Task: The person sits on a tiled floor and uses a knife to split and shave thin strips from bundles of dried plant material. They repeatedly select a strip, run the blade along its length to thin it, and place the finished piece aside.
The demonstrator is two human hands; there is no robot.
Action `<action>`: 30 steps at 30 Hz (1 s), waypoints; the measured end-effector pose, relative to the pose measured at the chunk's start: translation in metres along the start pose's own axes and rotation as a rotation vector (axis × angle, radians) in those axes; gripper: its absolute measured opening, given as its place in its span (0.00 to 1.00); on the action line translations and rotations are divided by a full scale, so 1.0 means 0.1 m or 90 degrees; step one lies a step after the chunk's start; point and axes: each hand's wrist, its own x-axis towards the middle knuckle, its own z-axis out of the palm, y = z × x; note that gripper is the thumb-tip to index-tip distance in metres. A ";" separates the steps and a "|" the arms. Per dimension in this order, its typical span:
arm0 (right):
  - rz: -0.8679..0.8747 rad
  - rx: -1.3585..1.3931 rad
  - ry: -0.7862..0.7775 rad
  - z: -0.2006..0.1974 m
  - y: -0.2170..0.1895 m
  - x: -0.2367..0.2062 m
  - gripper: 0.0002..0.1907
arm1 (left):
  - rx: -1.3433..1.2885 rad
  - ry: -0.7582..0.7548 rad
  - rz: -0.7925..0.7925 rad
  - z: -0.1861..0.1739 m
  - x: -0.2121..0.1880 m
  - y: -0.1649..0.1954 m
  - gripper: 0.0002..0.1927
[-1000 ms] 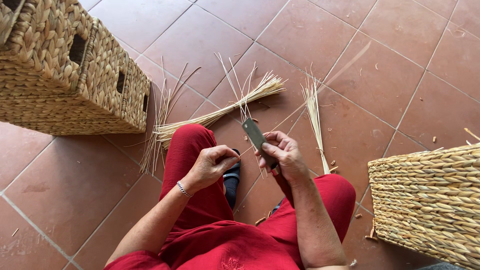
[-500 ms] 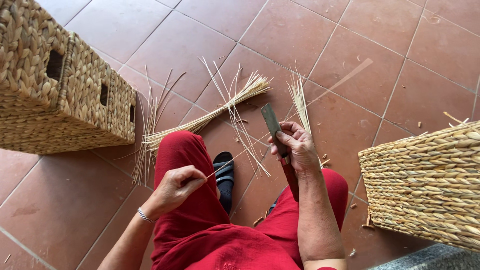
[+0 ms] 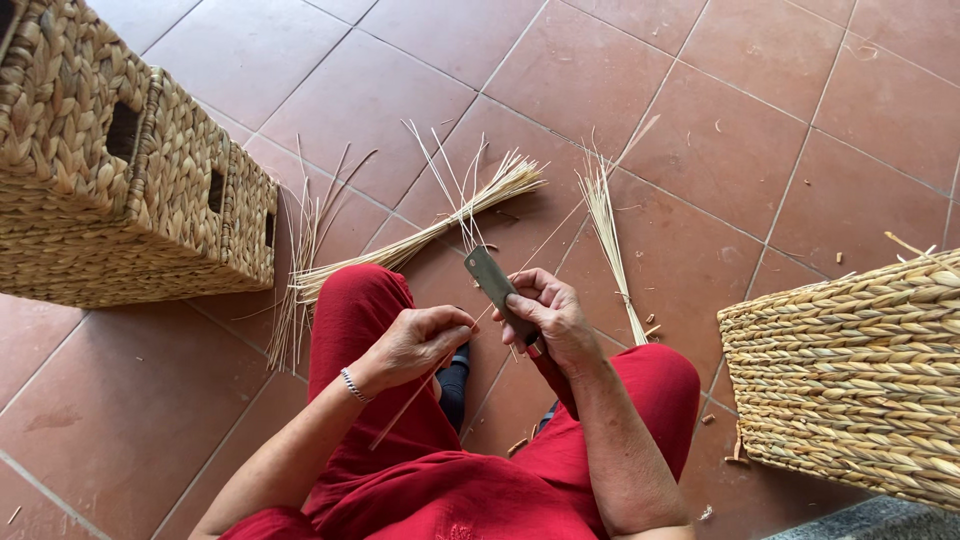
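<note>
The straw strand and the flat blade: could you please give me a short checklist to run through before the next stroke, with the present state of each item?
1. Right hand grips the flat blade firmly: ok.
2. Left hand pinches the straw strand: ok.
3. Strand lies against the blade: cannot tell, the fingers hide the contact.
4. Left fingers away from the blade's edge: ok, the hands are apart.
5. Spare straw bundles within reach on the tiled floor: ok.

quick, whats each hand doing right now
Left hand: closed, pinching a thin straw strand.
Right hand: closed around a flat metal blade.
</note>
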 end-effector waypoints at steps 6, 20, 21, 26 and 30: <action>-0.034 0.030 0.060 -0.21 -0.17 -0.03 0.11 | 0.113 0.002 0.079 -0.09 -0.12 -0.01 0.09; -0.108 0.047 0.111 -0.62 -0.38 -0.11 0.09 | 0.261 0.023 -0.035 -0.51 -0.91 0.12 0.08; -0.106 0.047 0.109 -0.62 -0.38 -0.11 0.09 | 0.259 0.028 0.006 -0.54 -0.94 0.12 0.08; -0.112 0.025 0.138 -0.65 -0.38 -0.11 0.09 | 0.268 0.037 -0.006 -0.60 -0.99 0.10 0.07; -0.127 0.061 0.154 -0.76 -0.44 -0.15 0.08 | 0.274 0.040 -0.042 -0.63 -1.04 0.08 0.08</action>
